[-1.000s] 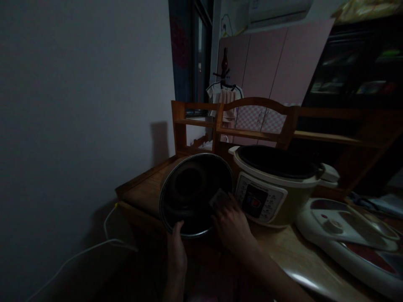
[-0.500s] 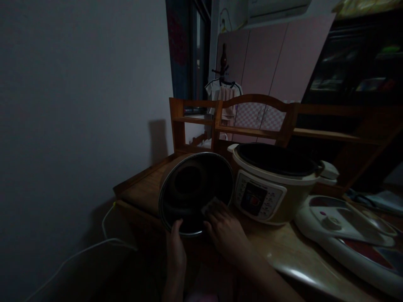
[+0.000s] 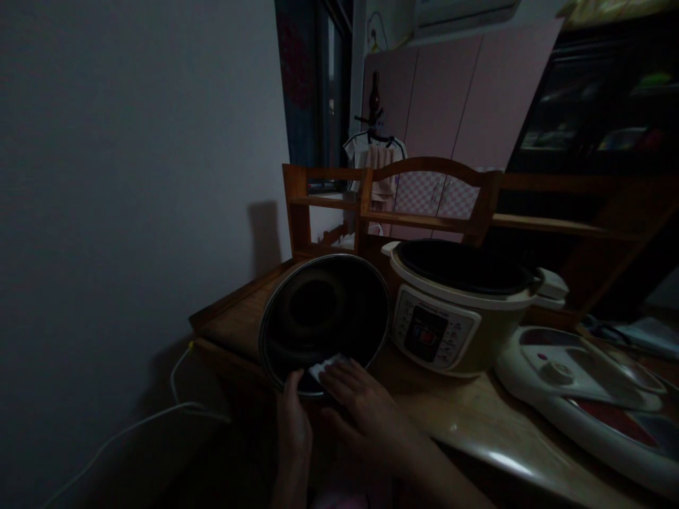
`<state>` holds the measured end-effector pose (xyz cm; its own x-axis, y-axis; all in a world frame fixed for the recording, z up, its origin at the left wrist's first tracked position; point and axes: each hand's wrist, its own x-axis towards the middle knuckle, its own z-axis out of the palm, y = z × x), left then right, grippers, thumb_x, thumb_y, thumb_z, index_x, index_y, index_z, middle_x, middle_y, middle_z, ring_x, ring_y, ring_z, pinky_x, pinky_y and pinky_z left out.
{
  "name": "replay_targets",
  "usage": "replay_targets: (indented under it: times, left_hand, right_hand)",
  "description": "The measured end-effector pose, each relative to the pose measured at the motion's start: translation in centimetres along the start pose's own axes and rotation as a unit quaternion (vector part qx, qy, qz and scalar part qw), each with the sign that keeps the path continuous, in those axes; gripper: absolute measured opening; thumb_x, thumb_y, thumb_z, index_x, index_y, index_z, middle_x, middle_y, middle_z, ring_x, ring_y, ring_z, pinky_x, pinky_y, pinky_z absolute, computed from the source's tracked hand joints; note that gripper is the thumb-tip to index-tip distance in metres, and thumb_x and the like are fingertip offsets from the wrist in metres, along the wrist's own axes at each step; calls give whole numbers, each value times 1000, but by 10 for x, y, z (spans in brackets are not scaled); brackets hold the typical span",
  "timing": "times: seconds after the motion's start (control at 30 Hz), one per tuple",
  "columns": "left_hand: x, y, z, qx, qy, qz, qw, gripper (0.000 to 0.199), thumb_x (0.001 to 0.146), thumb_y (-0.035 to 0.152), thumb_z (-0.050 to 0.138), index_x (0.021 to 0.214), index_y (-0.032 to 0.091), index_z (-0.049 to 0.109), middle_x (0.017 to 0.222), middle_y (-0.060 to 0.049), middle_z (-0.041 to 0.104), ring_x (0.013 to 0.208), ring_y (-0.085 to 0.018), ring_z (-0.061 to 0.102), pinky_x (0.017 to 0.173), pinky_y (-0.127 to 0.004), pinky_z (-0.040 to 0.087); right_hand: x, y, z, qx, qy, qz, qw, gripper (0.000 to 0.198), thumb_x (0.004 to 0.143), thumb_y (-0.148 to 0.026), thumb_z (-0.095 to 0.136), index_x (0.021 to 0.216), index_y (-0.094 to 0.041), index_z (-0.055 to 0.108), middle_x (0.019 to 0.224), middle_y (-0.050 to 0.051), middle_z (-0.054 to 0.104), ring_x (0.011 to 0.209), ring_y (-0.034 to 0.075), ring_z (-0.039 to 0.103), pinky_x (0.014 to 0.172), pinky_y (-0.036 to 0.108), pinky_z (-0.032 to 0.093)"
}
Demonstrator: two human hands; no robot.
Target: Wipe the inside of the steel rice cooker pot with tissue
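Gripping the tilted pot (image 3: 332,304) beside the cooker (image 3: 438,332), the left hand (image 3: 295,422) hooks its thumb over the near rim; the right hand (image 3: 366,404) holds a pale cloth (image 3: 321,367) inside.

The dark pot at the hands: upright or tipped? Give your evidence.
Tipped: the pot has its mouth facing us rather than straight up, and the left hand holds its rim.

From the centre of the view, a cooker (image 3: 461,314) with uncovered top is seen between three and four o'clock. At four, a lid (image 3: 576,396) is laid on the table (image 3: 472,431). Clothes (image 3: 380,170) are hung at one o'clock before a pink wardrobe (image 3: 450,106). Towards two, a dark cabinet (image 3: 588,116) is placed; at eight, a white cord (image 3: 183,405) is found.
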<state>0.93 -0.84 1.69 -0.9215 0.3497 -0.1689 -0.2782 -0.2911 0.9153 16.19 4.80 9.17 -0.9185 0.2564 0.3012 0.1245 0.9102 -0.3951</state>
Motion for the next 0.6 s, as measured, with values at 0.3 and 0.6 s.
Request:
replay_targets:
  times: [0.3,0.6]
  left_hand:
    - [-9,10,3,24,-2,22,999,28,69,36,54,83,16,68,91,-6,64,98,-26,56,97,-44,40]
    - [-9,9,2,29,-1,29,999,29,70,36,53,86,18,68,95,-5,65,100,-25,57,99,-44,39]
  right_hand:
    - [6,15,7,-75,71,-8,995,38,96,-23,52,134,-21,53,133,3,57,127,18,46,120,37,16]
    - [5,30,1,-163,77,8,984,40,92,-21,58,131,-21,55,130,3,58,127,19,46,122,39,11]
